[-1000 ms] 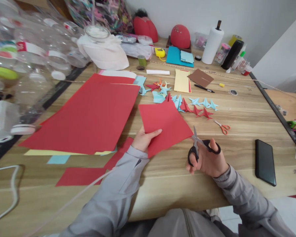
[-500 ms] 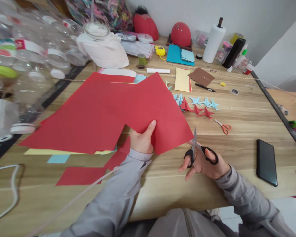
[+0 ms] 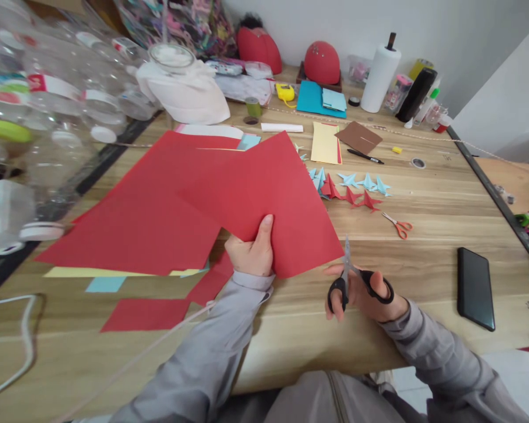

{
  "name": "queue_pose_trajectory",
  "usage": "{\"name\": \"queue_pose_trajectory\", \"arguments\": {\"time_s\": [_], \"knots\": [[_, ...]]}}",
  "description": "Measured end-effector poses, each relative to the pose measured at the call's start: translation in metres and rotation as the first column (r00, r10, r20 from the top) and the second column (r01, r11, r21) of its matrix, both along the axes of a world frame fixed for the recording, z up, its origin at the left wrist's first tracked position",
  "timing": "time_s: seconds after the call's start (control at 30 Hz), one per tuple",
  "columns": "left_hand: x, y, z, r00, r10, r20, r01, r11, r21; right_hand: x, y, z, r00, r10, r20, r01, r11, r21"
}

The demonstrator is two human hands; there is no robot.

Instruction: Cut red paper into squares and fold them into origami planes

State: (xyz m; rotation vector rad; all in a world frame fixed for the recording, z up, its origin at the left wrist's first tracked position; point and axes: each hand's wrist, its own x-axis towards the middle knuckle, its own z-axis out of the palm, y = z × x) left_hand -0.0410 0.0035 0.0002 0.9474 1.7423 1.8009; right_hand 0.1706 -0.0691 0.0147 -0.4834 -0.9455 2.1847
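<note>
Broadly, a pale wooden tabletop (image 3: 423, 235) carries everything, and its left half lies under a large flat sheet of red paper (image 3: 127, 223), with yellow and light-blue scraps showing beneath it toward the near edge.

A smaller sheet of red paper (image 3: 286, 200) is lifted over the middle of the tabletop, overlapping the big sheet. The left hand (image 3: 251, 252) pinches its near edge, thumb on top and fingers hidden underneath. Its near right corner comes down just beside the tip of the black-handled scissors (image 3: 350, 279).

The right hand (image 3: 372, 294) is closed around those scissors close to the near edge. Its fingers are through the loops, and the blades point away from the person and look nearly together.

This held sheet looks thin, light and floppy. It would likely sag or crease if held far from a working edge. The best hold seems to be a flat pinch near the corner beside the blades.

A black phone (image 3: 475, 288) lies flat toward the near right corner. Folded light-blue and red paper stars (image 3: 357, 191) sit in a loose row past the held sheet, toward the middle. Small orange-handled scissors (image 3: 399, 226) lie just nearer than the stars, apart from both hands.
</note>
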Motion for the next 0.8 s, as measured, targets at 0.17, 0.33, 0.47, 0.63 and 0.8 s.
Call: {"name": "queue_pose_trajectory", "arguments": {"time_s": [0.17, 0.33, 0.47, 0.63, 0.8], "knots": [[-0.0013, 0.003, -0.0059, 0.995, 0.012, -0.099, -0.009, 0.999, 0.034, 0.0018, 0.003, 0.006, 0.999, 0.048, 0.006, -0.048, 0.997, -0.053], [-0.0016, 0.0078, -0.01, 0.975, 0.046, -0.218, -0.03, 0.997, 0.077, 0.0062, 0.0068, 0.0053, 0.992, 0.129, 0.004, -0.128, 0.984, -0.122], [-0.0014, 0.0076, -0.0093, 0.969, 0.042, -0.243, -0.025, 0.997, 0.076, 0.0052, 0.0077, 0.0004, 0.995, 0.093, -0.03, -0.096, 0.987, -0.125], [-0.0026, 0.0065, -0.009, 0.968, 0.043, -0.249, -0.02, 0.996, 0.092, 0.0018, 0.0084, -0.0028, 0.989, 0.079, -0.123, -0.09, 0.992, -0.086], [-0.0025, 0.0063, -0.0062, 0.964, 0.084, -0.252, -0.056, 0.992, 0.116, 0.0006, 0.0075, -0.0023, 0.985, 0.075, -0.159, -0.087, 0.994, -0.07]]}}
